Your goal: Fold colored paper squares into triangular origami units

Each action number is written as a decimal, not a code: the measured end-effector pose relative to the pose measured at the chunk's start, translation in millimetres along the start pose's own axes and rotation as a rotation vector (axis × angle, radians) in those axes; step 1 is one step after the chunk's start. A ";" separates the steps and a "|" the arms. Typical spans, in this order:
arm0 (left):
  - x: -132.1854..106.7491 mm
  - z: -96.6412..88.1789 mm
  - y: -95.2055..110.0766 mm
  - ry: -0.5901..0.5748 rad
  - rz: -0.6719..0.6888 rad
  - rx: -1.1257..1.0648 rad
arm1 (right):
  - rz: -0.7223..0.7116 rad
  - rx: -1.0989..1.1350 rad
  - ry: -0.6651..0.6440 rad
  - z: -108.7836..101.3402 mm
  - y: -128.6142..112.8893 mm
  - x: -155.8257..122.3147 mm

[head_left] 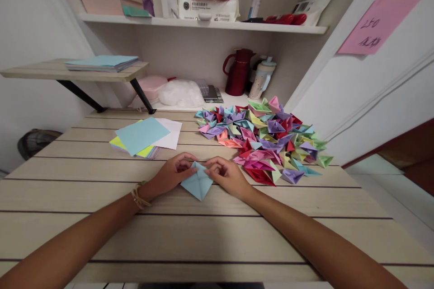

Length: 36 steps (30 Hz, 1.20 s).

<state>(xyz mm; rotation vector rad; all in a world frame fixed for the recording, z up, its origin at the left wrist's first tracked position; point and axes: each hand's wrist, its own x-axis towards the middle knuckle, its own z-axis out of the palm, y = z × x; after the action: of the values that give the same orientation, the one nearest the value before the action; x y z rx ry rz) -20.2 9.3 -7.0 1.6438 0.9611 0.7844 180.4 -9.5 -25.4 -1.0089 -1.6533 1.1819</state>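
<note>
A light blue piece of folded paper (200, 185), diamond-shaped with crease lines across it, is between my two hands just above or on the slatted table. My left hand (176, 171) pinches its upper left edge, thumb on top and fingers behind. At the upper right edge, my right hand (226, 174) grips the same paper with thumb and curled fingers. Right beside my right hand spreads a big pile of folded paper boats (267, 131) in many colours. Past my left hand lies a loose stack of coloured paper sheets (142, 136), a blue one uppermost.
A small raised wooden shelf (40, 68) at the left bears more paper sheets (101, 62). Behind the table (169, 239) stand a dark red jug (239, 72), a pale bottle (262, 79) and a white plastic bag (181, 93). A pink note (378, 25) hangs at the right.
</note>
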 end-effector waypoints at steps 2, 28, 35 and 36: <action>0.0 -0.1 -0.8 0.008 0.004 0.002 | 0.004 0.023 0.004 0.0 1.2 0.3; 0.4 -0.3 2.9 -0.106 -0.056 -0.082 | 0.016 0.103 0.137 -0.5 1.4 2.3; 1.2 -0.3 -0.4 -0.055 -0.034 -0.026 | 0.020 0.075 0.025 1.1 2.0 3.0; 1.0 -0.2 -0.4 -0.052 -0.029 -0.028 | 0.023 0.080 0.021 0.9 2.3 3.1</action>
<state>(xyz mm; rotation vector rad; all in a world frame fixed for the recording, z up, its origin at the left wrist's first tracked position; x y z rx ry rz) -20.0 10.3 -7.3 1.6149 0.9314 0.7296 178.9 -6.3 -27.2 -0.9887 -1.5696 1.2386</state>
